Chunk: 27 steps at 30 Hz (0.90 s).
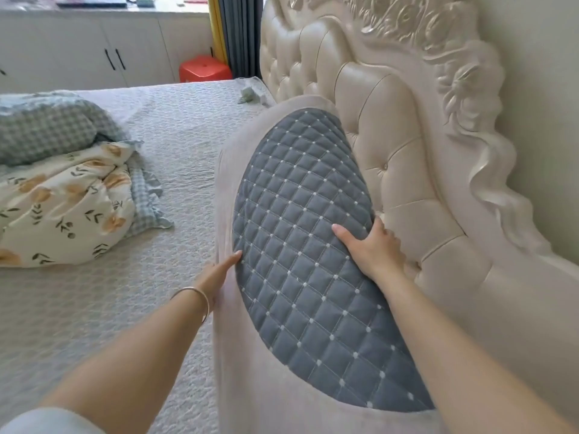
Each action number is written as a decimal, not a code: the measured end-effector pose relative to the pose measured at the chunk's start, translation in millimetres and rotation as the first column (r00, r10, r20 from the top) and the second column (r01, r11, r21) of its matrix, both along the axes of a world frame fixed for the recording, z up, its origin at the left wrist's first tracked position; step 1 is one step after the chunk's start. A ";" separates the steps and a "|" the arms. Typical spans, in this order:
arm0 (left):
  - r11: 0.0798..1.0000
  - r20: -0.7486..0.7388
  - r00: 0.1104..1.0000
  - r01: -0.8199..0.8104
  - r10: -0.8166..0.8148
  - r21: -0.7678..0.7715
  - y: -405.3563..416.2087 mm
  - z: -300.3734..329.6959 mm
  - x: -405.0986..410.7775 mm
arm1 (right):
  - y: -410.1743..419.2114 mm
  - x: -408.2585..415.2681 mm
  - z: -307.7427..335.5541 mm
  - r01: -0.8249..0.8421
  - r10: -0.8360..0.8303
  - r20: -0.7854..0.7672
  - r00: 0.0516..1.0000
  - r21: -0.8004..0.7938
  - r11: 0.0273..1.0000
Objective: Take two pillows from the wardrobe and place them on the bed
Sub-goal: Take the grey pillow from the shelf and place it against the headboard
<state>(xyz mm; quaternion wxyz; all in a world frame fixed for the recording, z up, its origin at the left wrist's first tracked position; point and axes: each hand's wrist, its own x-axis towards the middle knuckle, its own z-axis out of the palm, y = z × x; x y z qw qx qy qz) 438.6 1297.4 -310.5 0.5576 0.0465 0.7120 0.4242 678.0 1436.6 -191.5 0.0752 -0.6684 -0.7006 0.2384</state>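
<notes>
Leaning against the tufted cream headboard (385,120) at the right of the frame, a large pillow (300,245) fills the centre and lower middle of the picture; its face is a grey quilted panel with small white dots at the stitch crossings, set in a pale plush border. The pillow stands tilted on the bed (150,170), its lower edge on the light quilted bedspread and its upper edge resting against the headboard padding. The right hand (372,245) lies on the right side of the grey panel, thumb spread across the quilting and fingers curled over the pillow's far edge between pillow and headboard, so its grip is wrapped around that edge. The left hand (219,277), with a thin bangle (194,300) on the wrist, lies flat against the pale border at the pillow's left side, fingers straight and pressed together, touching but not pinching the fabric. Only this one pillow shows clearly. At the left of the frame a rumpled duvet (65,208) with an orange flower print and a green checked lining lies on the bed, well apart from the pillow. In the upper left stand white cabinets (94,54) with dark handles, and near the top centre a red stool (203,72) sits beside grey and yellow curtains (235,32).
</notes>
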 end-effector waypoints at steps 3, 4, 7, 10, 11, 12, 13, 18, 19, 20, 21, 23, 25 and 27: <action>0.996 -0.017 0.996 -0.088 0.088 -0.024 15.7 -19.5 7.8 | 38.4 -7.2 -29.0 -0.150 0.149 -0.024 0.989 -0.062 0.987; 0.993 -0.024 0.993 -0.116 0.115 -0.029 21.1 -25.2 8.3 | 51.1 -8.3 -37.4 -0.179 0.175 -0.042 0.984 -0.098 0.979; 0.975 -0.083 0.973 -0.220 0.217 -0.019 39.2 -42.4 9.1 | 88.6 -14.7 -64.9 -0.256 0.241 -0.102 0.965 -0.177 0.950; 0.944 -0.131 0.938 -0.329 0.321 -0.040 58.2 -66.4 7.0 | 123.4 -21.3 -97.1 -0.306 0.273 -0.162 0.948 -0.239 0.922; 0.932 -0.131 0.927 -0.359 0.351 -0.041 64.4 -78.1 4.4 | 133.3 -23.2 -109.3 -0.309 0.268 -0.182 0.946 -0.262 0.914; 0.923 -0.120 0.920 -0.382 0.374 -0.051 71.4 -88.0 3.2 | 141.5 -25.4 -121.1 -0.310 0.262 -0.195 0.945 -0.281 0.908; 0.915 -0.122 0.913 -0.399 0.390 -0.060 77.3 -100.5 0.7 | 148.9 -27.2 -134.3 -0.312 0.259 -0.207 0.944 -0.291 0.905; 0.930 -0.169 0.928 -0.352 0.333 -0.104 125.5 -135.8 -12.7 | 181.5 -34.6 -195.2 -0.303 0.228 -0.256 0.939 -0.309 0.902; 0.935 -0.169 0.932 -0.340 0.321 -0.101 136.0 -139.5 -17.6 | 191.1 -36.8 -205.1 -0.313 0.232 -0.273 0.934 -0.310 0.898; 0.939 -0.178 0.934 -0.331 0.311 -0.096 145.9 -141.5 -21.4 | 199.7 -38.9 -213.7 -0.315 0.231 -0.277 0.933 -0.311 0.897; 0.943 -0.188 0.935 -0.321 0.301 -0.087 154.8 -145.0 -25.5 | 208.3 -40.5 -221.6 -0.317 0.231 -0.287 0.930 -0.302 0.899; 0.951 -0.188 0.939 -0.304 0.289 -0.057 172.0 -155.3 -32.6 | 225.7 -47.1 -237.0 -0.318 0.219 -0.321 0.921 -0.297 0.901; 0.954 -0.195 0.937 -0.301 0.291 -0.018 187.7 -163.2 -34.4 | 244.5 -56.1 -255.9 -0.310 0.195 -0.360 0.913 -0.298 0.903; 0.970 -0.227 0.948 -0.239 0.223 -0.045 203.4 -170.7 -36.1 | 265.4 -65.8 -276.4 -0.292 0.156 -0.398 0.904 -0.307 0.906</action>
